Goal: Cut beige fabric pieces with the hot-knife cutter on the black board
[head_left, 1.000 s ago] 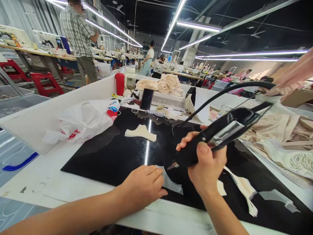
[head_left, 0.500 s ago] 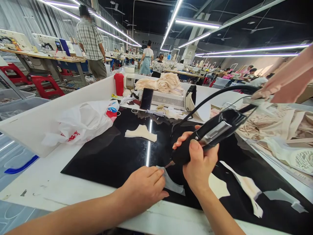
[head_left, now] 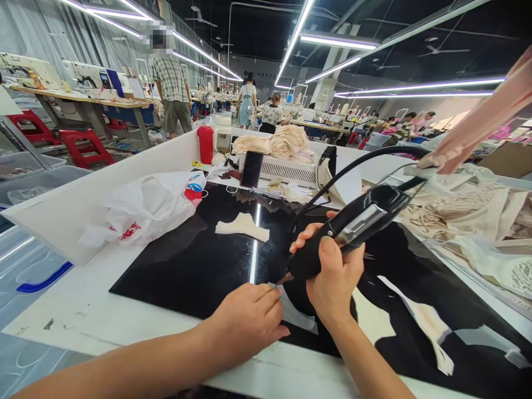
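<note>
In my right hand [head_left: 338,277] is a black corded hand tool [head_left: 353,221] that looks like a hot knife, fingers wrapped round its body. Its narrow copper-coloured tip [head_left: 284,279] points down left, close to my left fingertips. My left hand [head_left: 249,310] is closed, its fingers pressed together on the edge of a sheer, curved fabric piece [head_left: 297,313] lying on a glossy black board [head_left: 166,277]. Part of that piece is hidden under the left fingers. Right of my right wrist lie a cream fabric piece [head_left: 372,316], a long cream strip [head_left: 424,313] and another sheer piece [head_left: 490,337].
A cream cut-out [head_left: 243,226] lies farther back on the board. White plastic bag [head_left: 149,205], red cup [head_left: 205,145] and phone [head_left: 251,169] stand or lie behind. The tool's cable [head_left: 366,158] arches rightward to hanging pink fabric [head_left: 477,133]. Pale fabric strips [head_left: 457,205] are heaped right.
The view has shifted slightly. The tool's tip stays close to my left fingertips, and both hands keep their grip. The hanging pink fabric looks narrower; a person in the background has moved right.
</note>
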`<act>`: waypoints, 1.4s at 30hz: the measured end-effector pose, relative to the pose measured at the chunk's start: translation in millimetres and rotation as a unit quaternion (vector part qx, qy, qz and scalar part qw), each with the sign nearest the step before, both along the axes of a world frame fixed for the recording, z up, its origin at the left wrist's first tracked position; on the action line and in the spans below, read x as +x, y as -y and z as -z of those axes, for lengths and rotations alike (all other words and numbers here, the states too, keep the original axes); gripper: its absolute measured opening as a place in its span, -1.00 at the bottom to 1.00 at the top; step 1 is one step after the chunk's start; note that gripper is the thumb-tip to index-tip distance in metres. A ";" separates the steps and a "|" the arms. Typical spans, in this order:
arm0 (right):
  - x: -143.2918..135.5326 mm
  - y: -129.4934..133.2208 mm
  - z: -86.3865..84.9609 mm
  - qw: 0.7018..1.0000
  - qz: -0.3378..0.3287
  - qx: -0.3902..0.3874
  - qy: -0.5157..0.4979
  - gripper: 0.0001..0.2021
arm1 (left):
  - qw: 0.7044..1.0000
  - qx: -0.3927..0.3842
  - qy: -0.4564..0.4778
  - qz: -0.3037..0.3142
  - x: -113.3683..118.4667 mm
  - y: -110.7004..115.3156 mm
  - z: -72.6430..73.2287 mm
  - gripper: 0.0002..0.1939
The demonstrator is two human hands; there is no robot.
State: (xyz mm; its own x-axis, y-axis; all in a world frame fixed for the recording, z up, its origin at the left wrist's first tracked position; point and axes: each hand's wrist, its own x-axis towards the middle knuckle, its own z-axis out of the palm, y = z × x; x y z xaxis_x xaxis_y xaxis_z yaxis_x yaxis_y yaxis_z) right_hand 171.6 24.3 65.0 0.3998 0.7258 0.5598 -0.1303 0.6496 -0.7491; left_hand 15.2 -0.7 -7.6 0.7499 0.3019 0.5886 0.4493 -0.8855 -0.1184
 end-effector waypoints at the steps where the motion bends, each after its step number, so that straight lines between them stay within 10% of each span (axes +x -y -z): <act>1: -0.4 -0.2 0.5 1.000 -0.001 0.000 0.001 -0.63 | 1.000 -0.001 -0.003 -0.001 0.0 0.0 0.8 -0.64; 22: -2.1 -2.5 -4.1 1.000 -0.010 -0.021 -0.017 -0.63 | 1.000 -0.019 0.006 0.004 1.2 -0.6 5.5 -0.73; 42: 54.4 55.0 -17.6 0.995 0.081 -0.058 -0.013 -0.54 | 0.999 -0.041 -0.022 0.014 -6.6 1.0 -1.4 -0.73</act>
